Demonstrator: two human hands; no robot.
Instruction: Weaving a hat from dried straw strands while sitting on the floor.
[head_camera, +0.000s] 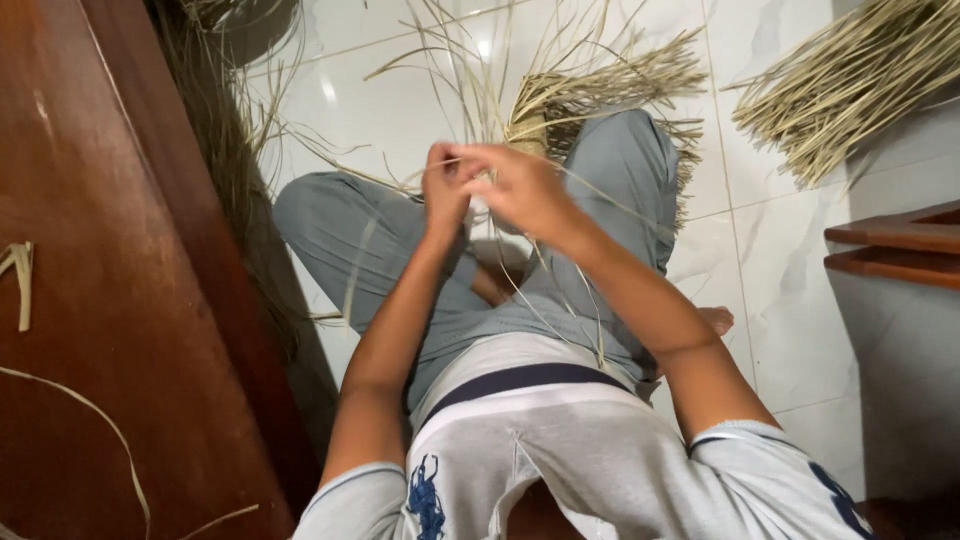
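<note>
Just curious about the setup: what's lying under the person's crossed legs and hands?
Under the grey-trousered legs is a white tiled floor, with dry straw strands spreading behind the hands. The floor directly beneath the legs is hidden.

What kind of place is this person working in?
Probably a home floor used for weaving: white floor tiles, bundles of dried straw, wooden furniture, both hands twisting thin strands.

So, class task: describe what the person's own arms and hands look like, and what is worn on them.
Both arms are bare from above the elbow down. The left hand and right hand are bare too: no gloves, and no rings, watch or bands that I can make out. Short sleeves of a light grey shirt with dark blue edging cover the upper arms.
</note>
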